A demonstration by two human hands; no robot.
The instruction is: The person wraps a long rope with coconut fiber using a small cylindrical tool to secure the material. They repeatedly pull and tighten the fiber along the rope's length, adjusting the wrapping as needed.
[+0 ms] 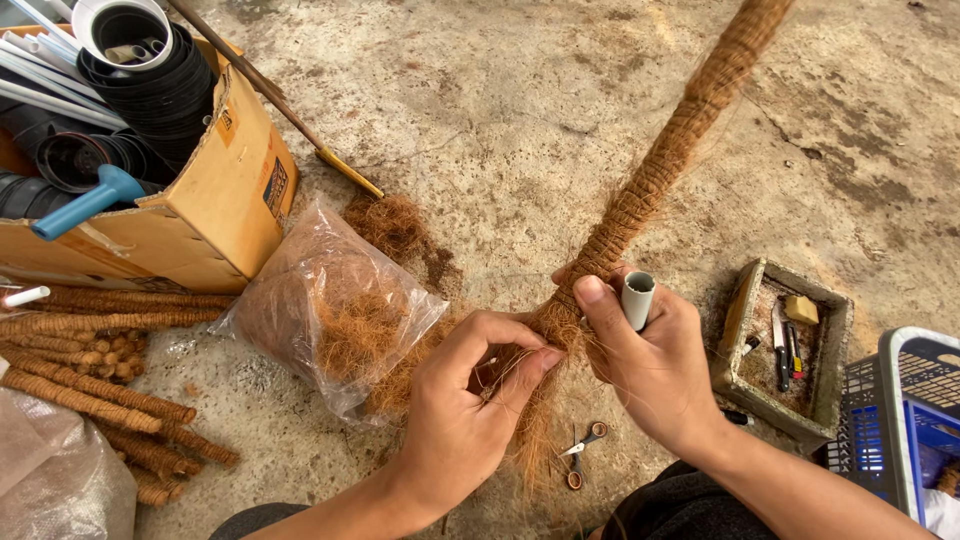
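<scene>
A long coir-wrapped pole (pixel 668 150) runs from the top right down to my hands. My right hand (pixel 650 365) grips its near end, where a white pipe end (pixel 637 297) sticks out by the thumb. My left hand (pixel 460 410) pinches loose brown coir fibre (pixel 535 420) against the pole's lower part. Loose fibre hangs down below both hands. Small scissors (pixel 580 452) lie on the floor just under the hands.
A clear plastic bag of coir fibre (pixel 320 310) lies left of my hands. Finished coir poles (pixel 100 390) are stacked at far left. A cardboard box (pixel 210 200) holds black pots and pipes. A stone tray with tools (pixel 785 345) and a blue basket (pixel 900 420) sit right.
</scene>
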